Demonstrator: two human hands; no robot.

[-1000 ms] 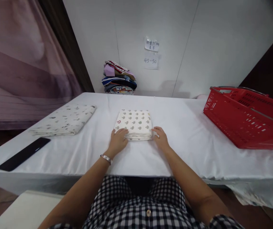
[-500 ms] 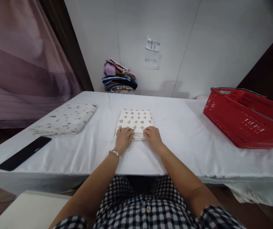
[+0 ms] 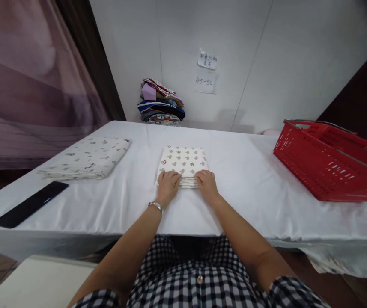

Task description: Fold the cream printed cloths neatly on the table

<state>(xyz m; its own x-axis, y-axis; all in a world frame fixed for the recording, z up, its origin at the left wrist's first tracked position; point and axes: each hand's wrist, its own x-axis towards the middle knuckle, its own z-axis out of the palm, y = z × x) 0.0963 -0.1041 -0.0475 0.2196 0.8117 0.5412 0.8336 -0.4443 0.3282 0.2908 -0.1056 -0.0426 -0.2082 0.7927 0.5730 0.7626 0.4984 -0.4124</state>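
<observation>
Head view: two bare hands, the left hand (image 3: 168,184) and the right hand (image 3: 207,183), are together at a folded cloth (image 3: 185,159) with mushroom-like print, on a white-covered table (image 3: 241,171).
Step at the near edge: it seems to be handling of the front layers, perhaps making them even; this I judge from how the fingers are placed.
Next move: it would call for equal and gentle action of both hands, because soft layers may slide or crease if one side is pulled more.
Left hand: fingers bent and close together, touching the near left part; a bracelet (image 3: 156,206) is on this wrist.
Right hand: fingers bent likewise, touching the near right part. Whether the thumbs pinch the layers from below, I cannot tell.
Folded cloth: it lies flat, several layers are visible at its near edge between the hands, and its greater part extends beyond them.
Table's left side: a second cloth (image 3: 90,156), also folded, and nearer to the front a black flat object (image 3: 31,205), both well apart from the hands.
Table's right side: a red basket (image 3: 324,171), also well apart.
</observation>
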